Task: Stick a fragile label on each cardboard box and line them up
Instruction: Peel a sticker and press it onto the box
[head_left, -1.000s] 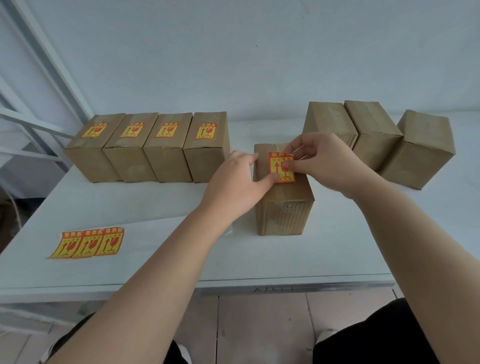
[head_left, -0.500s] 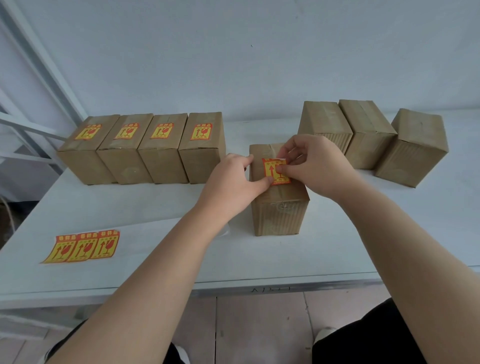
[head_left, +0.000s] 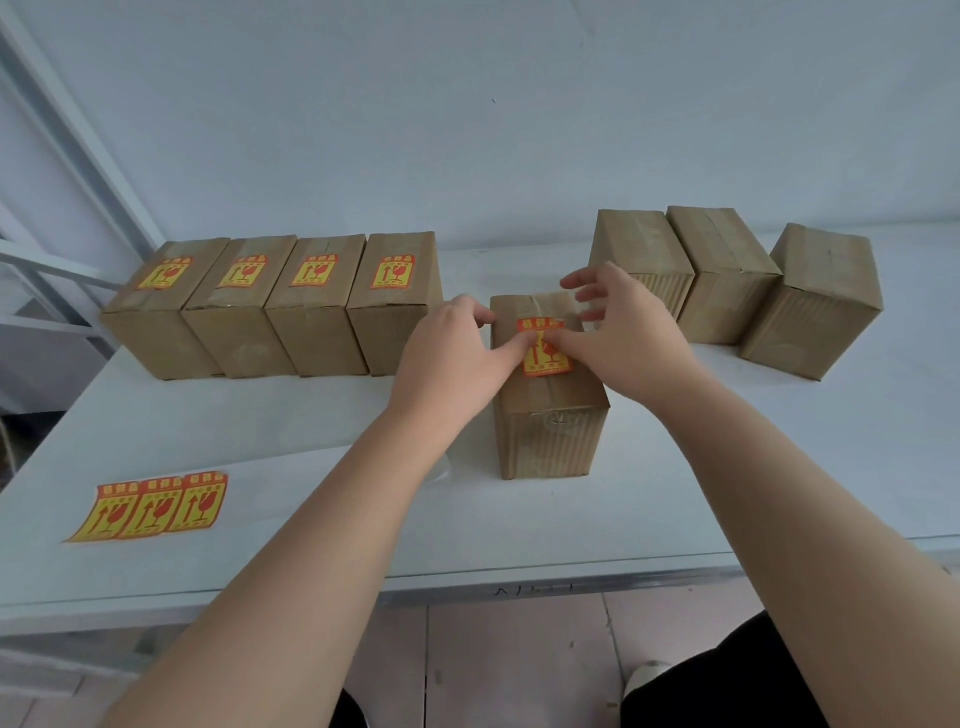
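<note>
A cardboard box stands alone at the table's middle with a yellow-and-red fragile label lying flat on its top. My left hand rests against the box's left edge, its thumb pressing the label. My right hand presses the label with its thumb too, the other fingers spread out above the box. Several labelled boxes stand side by side in a row at the back left. Three unlabelled boxes stand at the back right.
A strip of three spare fragile labels lies on the white table near the front left. A metal rack frame rises at the far left. The wall runs close behind the boxes.
The label was held by my right fingers over the box top; now it lies flat and both thumbs press it. My right fingers have opened out.
</note>
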